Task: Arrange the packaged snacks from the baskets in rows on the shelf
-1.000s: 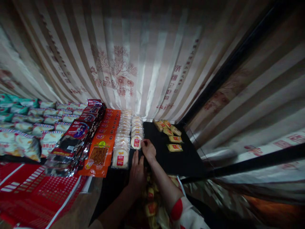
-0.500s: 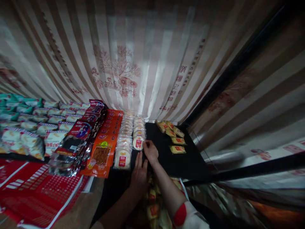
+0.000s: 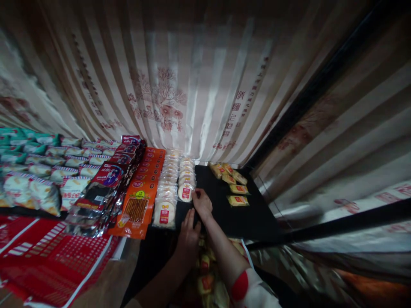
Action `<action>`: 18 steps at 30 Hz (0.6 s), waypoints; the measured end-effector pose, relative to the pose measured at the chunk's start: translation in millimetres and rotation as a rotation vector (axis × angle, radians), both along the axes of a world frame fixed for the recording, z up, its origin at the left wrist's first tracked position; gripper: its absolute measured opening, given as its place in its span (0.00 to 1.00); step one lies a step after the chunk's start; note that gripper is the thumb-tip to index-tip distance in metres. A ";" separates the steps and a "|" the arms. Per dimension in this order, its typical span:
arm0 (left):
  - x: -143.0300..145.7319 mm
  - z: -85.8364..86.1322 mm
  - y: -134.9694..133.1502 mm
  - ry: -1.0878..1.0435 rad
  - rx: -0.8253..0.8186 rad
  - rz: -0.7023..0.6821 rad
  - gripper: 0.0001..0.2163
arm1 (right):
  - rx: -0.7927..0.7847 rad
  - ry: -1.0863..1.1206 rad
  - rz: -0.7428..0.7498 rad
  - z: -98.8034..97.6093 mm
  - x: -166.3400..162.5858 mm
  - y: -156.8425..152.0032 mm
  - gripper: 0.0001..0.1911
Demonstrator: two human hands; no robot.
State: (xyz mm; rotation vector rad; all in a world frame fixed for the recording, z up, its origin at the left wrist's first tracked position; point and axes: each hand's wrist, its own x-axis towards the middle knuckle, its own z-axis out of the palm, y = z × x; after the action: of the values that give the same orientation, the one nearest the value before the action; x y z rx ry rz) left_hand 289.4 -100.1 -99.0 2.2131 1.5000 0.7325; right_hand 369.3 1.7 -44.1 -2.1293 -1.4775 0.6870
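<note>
My right hand (image 3: 202, 203) reaches forward over the black shelf (image 3: 250, 214) and pinches the edge of the front round cracker packet (image 3: 185, 193) in the right-hand cracker row. My left hand (image 3: 188, 234) lies flat on the shelf just behind it, fingers stretched forward and holding nothing. A longer row of the same round cracker packets (image 3: 164, 211) lies to the left. Small yellow snack packets (image 3: 236, 200) lie in a line on the right of the shelf. More yellow packets (image 3: 205, 282) sit in a heap under my forearms.
Orange snack bags (image 3: 136, 209) and a stack of dark red and silver bags (image 3: 102, 188) lie left of the crackers. Farther left are rows of white and green bags (image 3: 35, 171). A red sheet (image 3: 48, 265) covers the near left. Striped printed curtains (image 3: 167, 94) hang behind.
The view shifted slightly. My right hand stays at the front cracker packet, and my left hand has drawn back a little toward me.
</note>
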 end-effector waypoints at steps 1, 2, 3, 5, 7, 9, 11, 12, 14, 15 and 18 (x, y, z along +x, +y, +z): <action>0.8 -0.9 0.2 0.000 0.000 0.010 0.21 | -0.004 -0.005 -0.001 0.5 -0.3 -0.2 0.15; 1.6 -1.7 0.4 0.000 -0.001 0.020 0.21 | -0.004 -0.009 -0.003 0.9 -0.7 -0.4 0.15; 2.3 -2.4 0.6 0.000 -0.003 0.027 0.22 | -0.002 -0.012 -0.006 1.3 -1.1 -0.6 0.15; 3.6 -3.2 0.9 -0.002 -0.016 0.032 0.24 | 0.011 -0.014 -0.010 1.7 -1.9 -1.1 0.14; 4.6 -2.8 1.1 0.000 -0.029 0.031 0.24 | 0.021 -0.015 -0.013 1.7 -2.3 -1.1 0.15; 5.4 -1.0 1.3 0.006 -0.042 0.033 0.22 | 0.015 -0.014 -0.013 1.2 -2.2 -0.6 0.15; 5.5 2.3 1.6 0.017 -0.065 0.046 0.22 | 0.000 -0.013 -0.013 0.3 -1.8 0.3 0.15; 5.2 4.3 1.7 0.024 -0.080 0.044 0.22 | -0.004 -0.011 -0.012 -0.2 -1.6 0.7 0.15; 4.3 8.5 2.0 0.046 -0.110 0.017 0.21 | -0.002 -0.013 -0.008 -1.1 -1.4 1.1 0.15; 3.7 10.5 2.2 0.060 -0.119 -0.001 0.21 | 0.001 -0.015 -0.007 -1.5 -1.5 1.1 0.15; 2.8 14.2 2.8 0.102 -0.127 -0.031 0.20 | 0.005 -0.019 -0.004 -2.2 -1.5 0.5 0.16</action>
State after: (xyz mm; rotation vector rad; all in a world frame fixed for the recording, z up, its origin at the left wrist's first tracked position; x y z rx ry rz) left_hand 292.2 -97.3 -84.8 2.2023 1.5127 0.5069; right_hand 367.7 2.3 -46.3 -2.1405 -1.4828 0.6622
